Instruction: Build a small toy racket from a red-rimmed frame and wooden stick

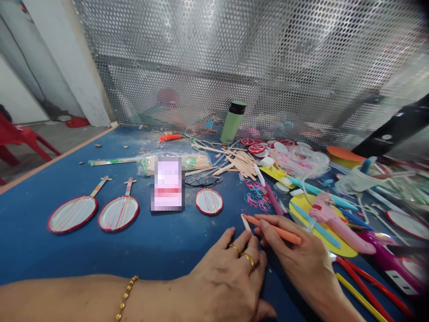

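My left hand (231,270) is pressed down on the blue table, its fingers holding a small wooden craft stick (246,223) whose far end pokes out past the fingertips. Pinched in my right hand (303,259) is an orange marker (281,231), its tip touching that far end. Just beyond lies a round white disc with a red rim (209,201) and thin strings stretched across it. Two similar discs, a left one (73,214) and a right one (118,213), lie farther left, each with a coloured stick handle and a short crosspiece.
A phone (167,185) lies mid-table beside glasses (203,181). Behind are bagged sticks (174,163), loose craft sticks (243,162) and a green bottle (233,123). To the right are small rubber bands (256,197), a pink glue gun (338,219) and red-handled scissors (365,281).
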The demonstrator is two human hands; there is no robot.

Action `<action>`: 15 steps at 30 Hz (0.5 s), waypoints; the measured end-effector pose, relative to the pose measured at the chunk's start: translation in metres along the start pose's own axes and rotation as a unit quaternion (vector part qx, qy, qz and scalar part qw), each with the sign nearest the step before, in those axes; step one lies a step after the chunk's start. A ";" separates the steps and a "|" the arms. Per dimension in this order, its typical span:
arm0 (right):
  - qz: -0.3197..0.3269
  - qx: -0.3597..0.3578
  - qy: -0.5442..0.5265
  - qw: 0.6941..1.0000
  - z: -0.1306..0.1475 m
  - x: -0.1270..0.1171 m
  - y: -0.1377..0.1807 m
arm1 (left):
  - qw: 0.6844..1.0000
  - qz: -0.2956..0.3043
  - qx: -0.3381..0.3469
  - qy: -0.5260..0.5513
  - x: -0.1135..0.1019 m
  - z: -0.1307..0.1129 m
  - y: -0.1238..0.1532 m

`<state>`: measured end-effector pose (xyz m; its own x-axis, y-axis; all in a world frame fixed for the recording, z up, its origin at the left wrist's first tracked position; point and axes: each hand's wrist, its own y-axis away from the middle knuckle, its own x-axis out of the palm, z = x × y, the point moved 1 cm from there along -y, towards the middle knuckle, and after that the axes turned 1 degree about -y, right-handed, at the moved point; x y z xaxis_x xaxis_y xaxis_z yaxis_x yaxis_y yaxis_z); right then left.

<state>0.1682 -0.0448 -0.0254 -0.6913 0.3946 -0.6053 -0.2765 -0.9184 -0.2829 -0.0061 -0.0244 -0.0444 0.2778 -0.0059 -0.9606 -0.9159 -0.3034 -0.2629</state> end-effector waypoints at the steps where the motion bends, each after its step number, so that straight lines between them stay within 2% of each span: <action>1: 0.001 0.003 -0.001 1.000 -0.001 0.000 0.000 | 1.000 0.004 0.000 0.001 0.000 0.000 0.000; 5: -0.008 0.007 -0.002 1.000 0.001 0.001 0.000 | 1.000 0.006 -0.003 0.004 -0.003 0.000 -0.001; 10: -0.007 -0.026 -0.018 0.999 0.012 0.001 0.000 | 1.000 0.017 -0.001 0.005 -0.004 0.000 -0.001; 15: -0.016 0.004 -0.017 1.000 0.007 0.000 0.000 | 1.000 0.008 -0.001 0.005 -0.004 0.000 -0.002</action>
<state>0.1636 -0.0445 -0.0207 -0.7045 0.4230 -0.5698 -0.3037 -0.9054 -0.2966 -0.0057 -0.0238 -0.0398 0.2660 -0.0210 -0.9637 -0.9194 -0.3060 -0.2471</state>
